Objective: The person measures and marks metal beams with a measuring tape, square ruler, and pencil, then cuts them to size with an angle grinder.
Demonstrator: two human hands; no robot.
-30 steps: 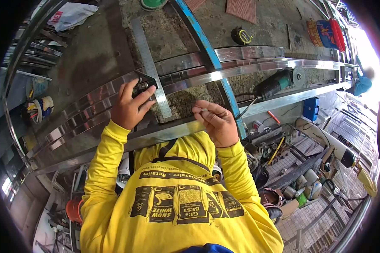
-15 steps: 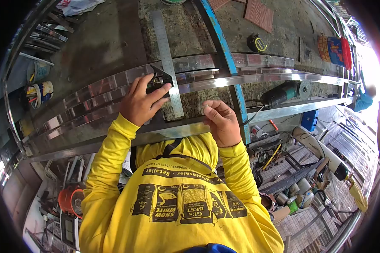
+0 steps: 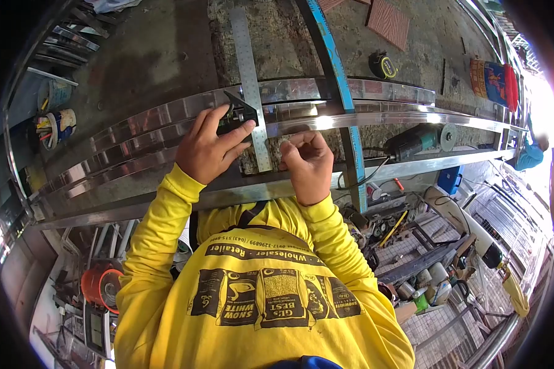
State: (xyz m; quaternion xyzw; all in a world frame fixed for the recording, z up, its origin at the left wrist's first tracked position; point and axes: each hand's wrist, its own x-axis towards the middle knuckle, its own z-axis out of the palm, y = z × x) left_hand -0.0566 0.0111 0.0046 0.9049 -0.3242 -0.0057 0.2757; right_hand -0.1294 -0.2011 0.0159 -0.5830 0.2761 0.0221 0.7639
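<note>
My left hand (image 3: 206, 147) grips the black head (image 3: 240, 117) of a combination square, which rests against a shiny metal tube (image 3: 351, 120). The square's steel ruler (image 3: 247, 80) lies across the tubes. To the right of the ruler, my right hand (image 3: 308, 165) is closed with thumb and fingertips pinched close to the tube; what it holds, if anything, is too small to name. A blue-edged bar (image 3: 341, 92) crosses the tubes beyond my right hand.
An angle grinder (image 3: 415, 142) with its cable lies right of the blue-edged bar. Farther back are a tape measure (image 3: 383, 64) and a brown textured board (image 3: 388, 23). A red and blue container (image 3: 493, 83) stands at the right. A person in blue (image 3: 531, 152) is at the far right.
My right hand has moved left and slightly up, closer to the ruler and tube. My left hand stays on the square. The view has shifted slightly.
</note>
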